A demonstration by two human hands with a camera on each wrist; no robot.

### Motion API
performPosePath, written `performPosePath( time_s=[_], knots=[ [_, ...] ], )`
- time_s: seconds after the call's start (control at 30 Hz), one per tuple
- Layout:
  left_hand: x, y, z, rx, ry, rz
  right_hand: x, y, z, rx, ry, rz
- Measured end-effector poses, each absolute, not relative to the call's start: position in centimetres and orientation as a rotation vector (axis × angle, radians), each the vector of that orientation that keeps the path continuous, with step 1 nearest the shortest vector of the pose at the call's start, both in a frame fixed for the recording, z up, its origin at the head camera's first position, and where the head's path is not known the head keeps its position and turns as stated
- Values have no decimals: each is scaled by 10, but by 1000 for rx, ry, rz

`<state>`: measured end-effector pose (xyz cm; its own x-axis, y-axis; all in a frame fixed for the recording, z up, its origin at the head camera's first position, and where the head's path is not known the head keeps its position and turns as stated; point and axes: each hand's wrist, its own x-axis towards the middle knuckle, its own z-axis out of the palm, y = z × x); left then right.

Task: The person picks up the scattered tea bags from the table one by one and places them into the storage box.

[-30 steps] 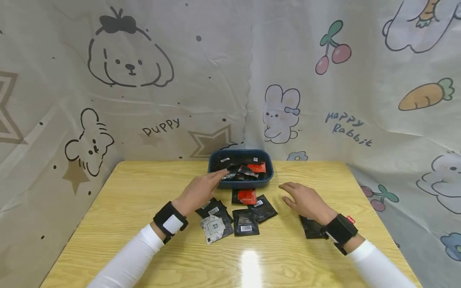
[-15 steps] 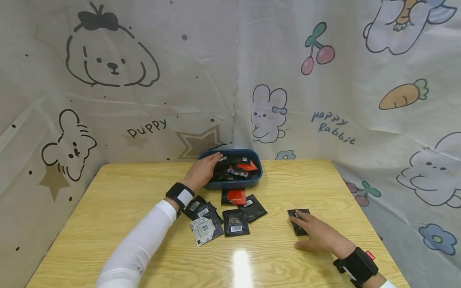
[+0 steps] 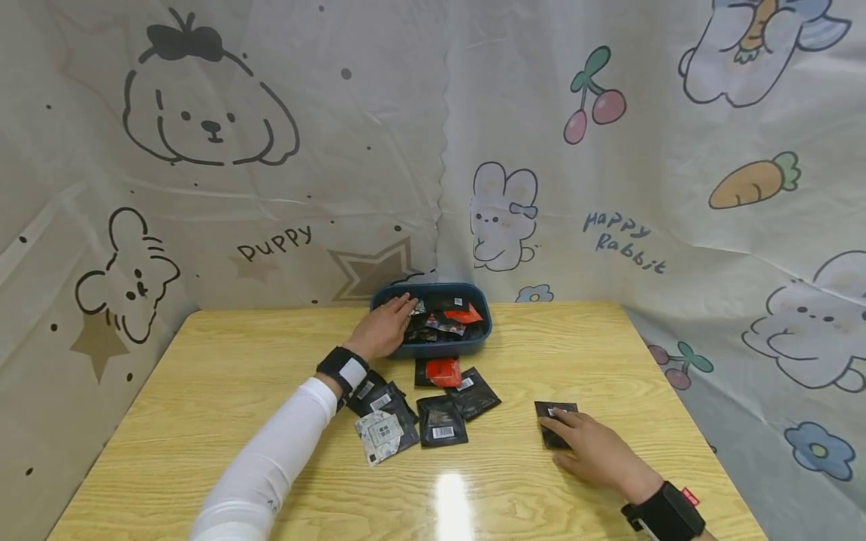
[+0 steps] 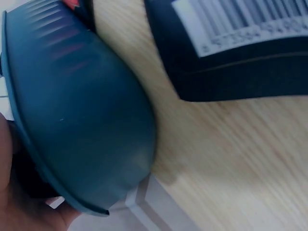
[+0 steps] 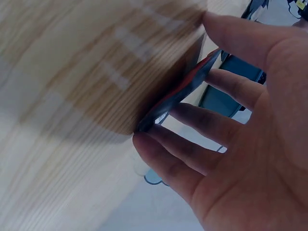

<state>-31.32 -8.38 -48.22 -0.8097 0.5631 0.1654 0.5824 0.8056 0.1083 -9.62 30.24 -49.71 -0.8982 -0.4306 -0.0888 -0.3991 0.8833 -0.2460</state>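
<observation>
- cartoon-printed sheets [image 3: 284,150] hung behind our yellow wooden table [image 3: 223,391].
- our left hand [image 3: 384,330] lay flat, fingers straight, over the near-left rim of the blue tray [image 3: 473,344] full of sachets, gripping nothing we could see.
- our right hand [image 3: 595,451] rested on a lone black sachet [image 3: 549,412] right of the loose sachets [image 3: 426,409]; fingertips [image 5: 144,142] touched its edge, fingers spread.

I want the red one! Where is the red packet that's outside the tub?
In the head view, the red packet lies on the wooden table just in front of the blue tub, at the far end of the cluster of black packets.
</observation>
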Motion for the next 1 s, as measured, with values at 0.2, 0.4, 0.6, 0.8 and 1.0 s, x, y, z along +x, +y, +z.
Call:
performPosePath(
  time_s=[0.2, 0.4, 0.6, 0.8, 1.0],
  knots=[
    [-312, -83, -485, -834, -3005, -269, -97, 293, -499, -628, 2994, -245],
    [-299, -86, -479, -875, -2910, -280, -99, 290, -502, -644, 3061, -171],
    [-266, -93, -469, -1009, -2564, -266, -99, 288, -503, -618, 3119, -177],
    [-214, -97, -463, -1123, -2586, -353, -96, 290, -501, -671, 3165, -183],
    [-172, -109, -472, -1133, -3068, -435, -100, 289, -486, -739, 3247, -232]
  ],
)
